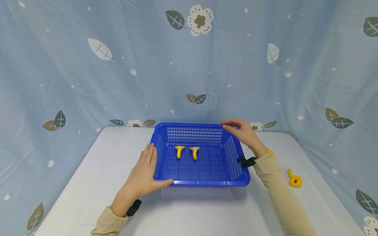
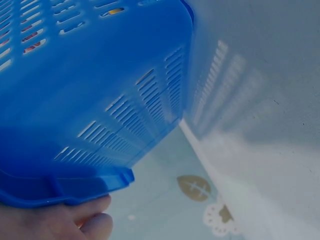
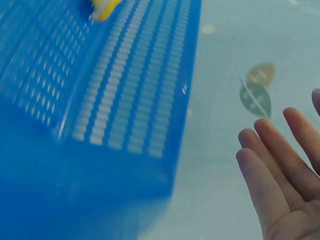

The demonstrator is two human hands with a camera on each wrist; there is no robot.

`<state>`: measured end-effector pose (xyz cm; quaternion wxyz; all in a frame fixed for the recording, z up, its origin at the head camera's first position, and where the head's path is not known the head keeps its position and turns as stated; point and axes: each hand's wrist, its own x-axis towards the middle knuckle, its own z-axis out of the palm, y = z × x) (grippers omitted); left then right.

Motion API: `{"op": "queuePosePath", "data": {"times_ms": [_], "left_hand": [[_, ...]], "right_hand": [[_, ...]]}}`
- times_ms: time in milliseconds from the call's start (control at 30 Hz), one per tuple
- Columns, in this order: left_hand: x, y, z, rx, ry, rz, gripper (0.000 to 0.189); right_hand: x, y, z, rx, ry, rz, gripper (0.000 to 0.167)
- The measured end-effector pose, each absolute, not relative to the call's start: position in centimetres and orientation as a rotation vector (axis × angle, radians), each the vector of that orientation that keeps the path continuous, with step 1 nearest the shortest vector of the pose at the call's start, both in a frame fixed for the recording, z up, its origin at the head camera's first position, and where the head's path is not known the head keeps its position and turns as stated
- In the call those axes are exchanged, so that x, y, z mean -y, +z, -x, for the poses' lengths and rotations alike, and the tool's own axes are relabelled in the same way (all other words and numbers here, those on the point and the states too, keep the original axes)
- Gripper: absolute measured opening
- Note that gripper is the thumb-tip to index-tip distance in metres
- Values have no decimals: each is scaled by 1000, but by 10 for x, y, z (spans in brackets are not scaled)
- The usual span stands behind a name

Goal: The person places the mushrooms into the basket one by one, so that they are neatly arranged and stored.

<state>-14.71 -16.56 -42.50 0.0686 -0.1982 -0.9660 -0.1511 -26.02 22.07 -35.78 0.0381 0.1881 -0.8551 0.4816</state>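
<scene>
A blue plastic basket [image 1: 195, 182] with slotted walls stands on the white table. My left hand [image 1: 143, 173] lies at its front left corner, fingers straight along the left rim and thumb stretched along the front rim. From the left wrist view, fingertips [image 2: 97, 226] show right under the basket's rim. Over the back right corner is my right hand [image 1: 243, 133], its fingers apart from the rim in the right wrist view. Two small yellow-and-white pieces with flared tops, a left one [image 1: 178, 152] and a right one [image 1: 195, 152], lie inside the basket.
On the table's right side lies a yellow piece [image 1: 295, 181] with a round head, dark centre and thin stem. Another yellow piece [image 1: 270, 151] is partly hidden behind the right forearm. A blue leaf-patterned curtain [image 1: 141, 65] hangs behind and beside the table.
</scene>
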Motion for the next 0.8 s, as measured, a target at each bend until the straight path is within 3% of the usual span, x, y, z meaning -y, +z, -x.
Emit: {"op": "queuePosePath", "data": {"times_ms": [467, 800], "left_hand": [[166, -426, 148, 2907, -465, 598, 133], [166, -426, 148, 2908, -475, 601, 133]], "right_hand": [[-303, -348, 213, 2671, 1194, -373, 34], [-352, -360, 176, 2572, 1214, -418, 19]]}}
